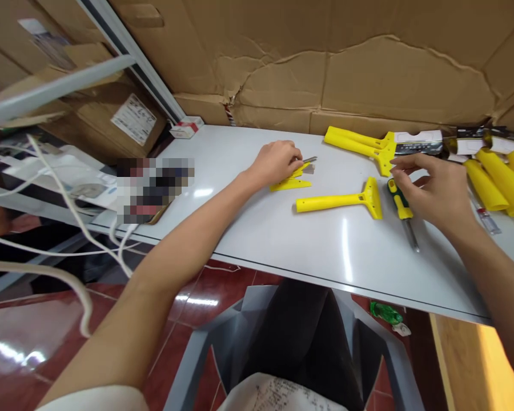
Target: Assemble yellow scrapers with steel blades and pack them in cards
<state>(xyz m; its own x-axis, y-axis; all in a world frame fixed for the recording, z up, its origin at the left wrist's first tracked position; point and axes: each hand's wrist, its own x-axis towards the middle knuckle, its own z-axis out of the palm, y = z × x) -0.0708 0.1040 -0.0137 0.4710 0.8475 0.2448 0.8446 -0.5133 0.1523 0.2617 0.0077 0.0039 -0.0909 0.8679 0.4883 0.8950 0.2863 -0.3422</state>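
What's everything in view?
Table: one, white, centre
Loose scraper handle: one, yellow, centre
Rear handles: two, yellow, back
Other handles: several, yellow, right
Packages: several, dark, back
Screwdriver: one, green/yellow, right
Transparent handle: one, clear, right
Small parts: several, yellow, centre
Metal pieces: several, grey, centre
Small box: one, red/white, left
Carton: one, brown, left
Cables: several, white, left
Bottle: one, green, floor
Chair: one, grey, below
Trousers: one, black, below
Left hand: one, bare, centre
Right hand: one, bare, right

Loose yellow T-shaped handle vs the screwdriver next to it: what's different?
Colour: the T-shaped handle is plain yellow; the screwdriver has a green-and-yellow grip and a metal shaft.
End: the T-shaped handle widens into a crosswise head; the screwdriver narrows to its shaft.
Pose: the T-shaped handle lies sideways; the screwdriver points toward the near edge.
Shared: both lie on the white table.
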